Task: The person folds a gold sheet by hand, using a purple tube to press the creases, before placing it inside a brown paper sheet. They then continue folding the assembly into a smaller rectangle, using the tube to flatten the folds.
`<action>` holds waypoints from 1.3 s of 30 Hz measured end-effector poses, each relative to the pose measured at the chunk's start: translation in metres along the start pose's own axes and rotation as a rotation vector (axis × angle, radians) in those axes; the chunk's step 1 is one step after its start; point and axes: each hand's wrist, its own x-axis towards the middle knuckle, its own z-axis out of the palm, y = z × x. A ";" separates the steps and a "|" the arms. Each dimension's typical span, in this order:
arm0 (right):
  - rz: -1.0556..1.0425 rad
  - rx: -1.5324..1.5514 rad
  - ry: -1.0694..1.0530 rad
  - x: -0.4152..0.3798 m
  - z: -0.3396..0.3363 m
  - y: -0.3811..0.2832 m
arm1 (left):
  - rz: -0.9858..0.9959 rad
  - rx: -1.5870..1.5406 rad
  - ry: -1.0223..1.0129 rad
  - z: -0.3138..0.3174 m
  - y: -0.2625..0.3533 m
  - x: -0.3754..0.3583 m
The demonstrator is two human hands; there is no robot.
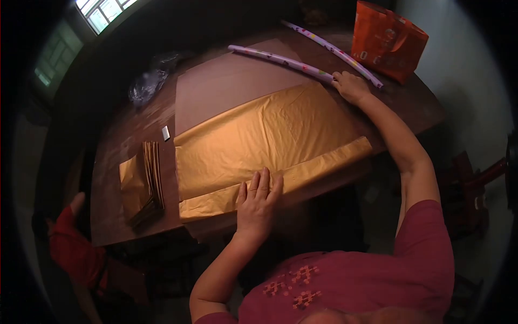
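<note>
A gold sheet (259, 135) with a folded strip along its near edge lies over a plain brownish sheet (216, 92) on the dark wooden table. My left hand (258, 205) rests flat on that folded strip, fingers spread and pointing away from me. At the far right corner of the gold sheet, my right hand (350, 87) has its fingers curled round the near end of a purple patterned roll (280, 59). The hand covers that end. A second purple patterned roll (340, 54) lies just beyond it.
Folded gold sheets (140, 183) stand at the table's left, near a small white object (165, 133). Crumpled clear plastic (148, 86) lies farther back. An orange bag (388, 43) stands at the back right. A red chair (477, 186) is to the right, red cloth (75, 248) at lower left.
</note>
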 end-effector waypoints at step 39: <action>-0.682 0.190 -0.006 -0.037 -0.005 -0.014 | -0.008 0.014 0.035 0.001 -0.004 -0.003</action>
